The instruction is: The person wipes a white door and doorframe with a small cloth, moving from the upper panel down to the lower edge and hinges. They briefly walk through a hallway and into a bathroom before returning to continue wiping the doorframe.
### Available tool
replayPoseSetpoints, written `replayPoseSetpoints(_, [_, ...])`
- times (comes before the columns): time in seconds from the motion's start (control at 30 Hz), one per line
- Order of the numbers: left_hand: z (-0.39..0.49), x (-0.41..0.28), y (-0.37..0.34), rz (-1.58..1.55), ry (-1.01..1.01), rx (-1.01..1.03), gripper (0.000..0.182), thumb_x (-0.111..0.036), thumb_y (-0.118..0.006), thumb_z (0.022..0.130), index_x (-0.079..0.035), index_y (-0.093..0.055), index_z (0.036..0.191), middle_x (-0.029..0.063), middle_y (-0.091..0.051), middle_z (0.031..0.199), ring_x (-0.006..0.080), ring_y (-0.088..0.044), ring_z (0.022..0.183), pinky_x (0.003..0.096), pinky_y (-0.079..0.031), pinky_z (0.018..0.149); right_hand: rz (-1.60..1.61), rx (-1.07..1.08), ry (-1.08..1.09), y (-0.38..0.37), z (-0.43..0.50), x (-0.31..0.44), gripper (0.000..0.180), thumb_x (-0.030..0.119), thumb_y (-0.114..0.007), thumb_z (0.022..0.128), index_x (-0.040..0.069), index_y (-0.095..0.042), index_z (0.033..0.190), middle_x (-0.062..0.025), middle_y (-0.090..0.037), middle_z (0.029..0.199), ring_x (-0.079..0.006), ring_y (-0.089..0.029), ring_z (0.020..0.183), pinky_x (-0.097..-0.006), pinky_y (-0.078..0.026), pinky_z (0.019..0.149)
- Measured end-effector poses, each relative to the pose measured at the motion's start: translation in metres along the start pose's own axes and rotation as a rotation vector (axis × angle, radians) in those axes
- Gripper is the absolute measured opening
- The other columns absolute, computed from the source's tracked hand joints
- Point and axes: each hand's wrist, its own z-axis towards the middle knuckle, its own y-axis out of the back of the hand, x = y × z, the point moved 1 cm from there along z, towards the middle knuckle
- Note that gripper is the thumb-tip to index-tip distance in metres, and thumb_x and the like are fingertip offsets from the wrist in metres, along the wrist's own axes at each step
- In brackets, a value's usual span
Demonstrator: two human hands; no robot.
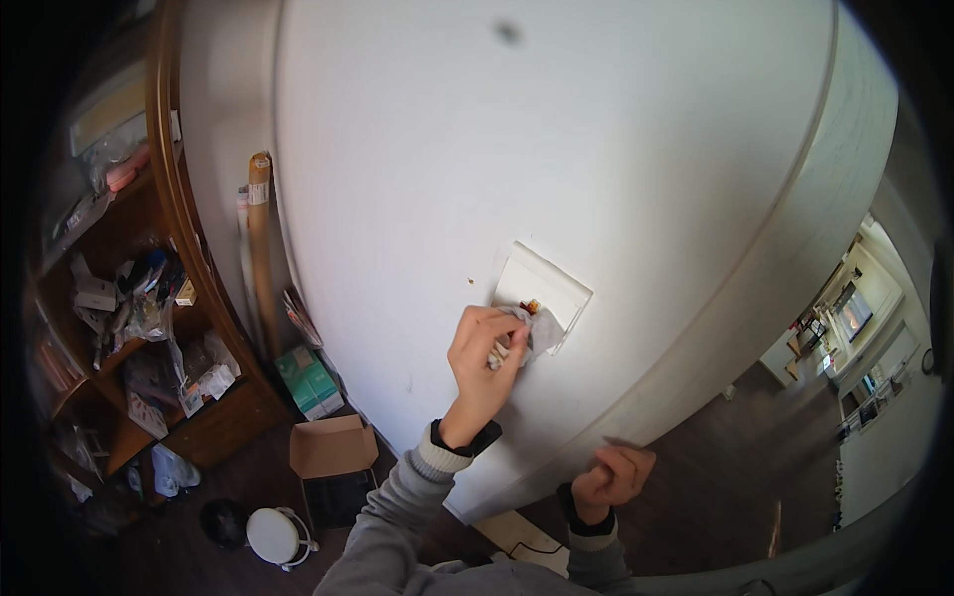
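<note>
My left hand (484, 365) pinches a crumpled greyish-white tissue or thin cloth (546, 331) against a white wall switch plate (540, 276). An orange-brown stain (531, 306) shows on the plate just above my fingertips. The plate looks tilted in this view, and my hand and the tissue hide its lower left part. My right hand (613, 477) hangs lower, apart from the wall plate, its fingers curled and blurred. Whether anything sits between those fingers is not clear.
A small brown mark (470, 281) dots the white wall (417, 186). To the left stand a cluttered wooden bookshelf (164, 149), cardboard tubes (258, 223), a green box (309, 382), an open carton (333, 447) and a white round-topped object (273, 536). A room opens at right.
</note>
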Motion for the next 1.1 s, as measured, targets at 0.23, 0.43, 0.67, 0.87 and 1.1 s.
replayPoseSetpoints(0.23, [0.000,0.001,0.002,0.086,0.193,-0.079,0.012,0.006,-0.070,0.077,0.000,-0.064,0.085,0.0091,-0.060,0.084,0.0194,-0.057,0.074,0.0270,-0.046,0.066,-0.001,0.007,-0.004,0.000,0.001,0.001,0.022,0.017,-0.044,0.092,0.007,-0.060,0.081,-0.0070,-0.052,0.078,-0.0224,-0.050,0.069,-0.0341,-0.040,0.059])
replayPoseSetpoints(0.43, [0.007,0.003,0.008,0.071,0.272,-0.084,0.016,0.009,-0.071,0.075,-0.001,-0.065,0.086,0.0104,-0.060,0.085,0.0192,-0.057,0.074,0.0275,-0.048,0.064,0.011,0.006,-0.015,0.001,0.003,0.003,0.023,0.017,-0.044,0.092,0.007,-0.061,0.081,-0.0068,-0.052,0.077,-0.0224,-0.049,0.068,-0.0344,-0.039,0.057])
replayPoseSetpoints(0.67, [-0.015,-0.003,-0.002,0.056,0.084,0.009,0.014,0.005,-0.070,0.077,-0.001,-0.062,0.086,0.0091,-0.059,0.083,0.0211,-0.056,0.076,0.0294,-0.045,0.066,0.015,-0.008,-0.019,0.000,0.002,0.002,0.031,0.026,-0.044,0.098,0.007,-0.060,0.080,-0.0064,-0.052,0.078,-0.0218,-0.048,0.067,-0.0339,-0.040,0.057])
replayPoseSetpoints(0.87, [-0.021,0.015,0.008,0.160,0.253,-0.132,0.012,0.005,-0.070,0.080,0.000,-0.064,0.089,0.0096,-0.061,0.088,0.0189,-0.057,0.074,0.0273,-0.046,0.066,0.005,-0.014,0.004,-0.001,0.001,0.000,0.034,0.030,-0.043,0.100,0.008,-0.060,0.080,-0.0052,-0.051,0.078,-0.0206,-0.047,0.067,-0.0327,-0.038,0.058])
replayPoseSetpoints(1.1, [-0.020,0.017,0.006,0.325,0.120,-0.118,0.018,0.008,-0.070,0.078,0.002,-0.067,0.095,0.0096,-0.061,0.087,0.0182,-0.058,0.071,0.0264,-0.048,0.062,0.007,-0.010,-0.008,-0.001,0.001,0.000,0.033,0.028,-0.043,0.099,0.008,-0.061,0.079,-0.0049,-0.052,0.078,-0.0200,-0.047,0.068,-0.0324,-0.038,0.058])
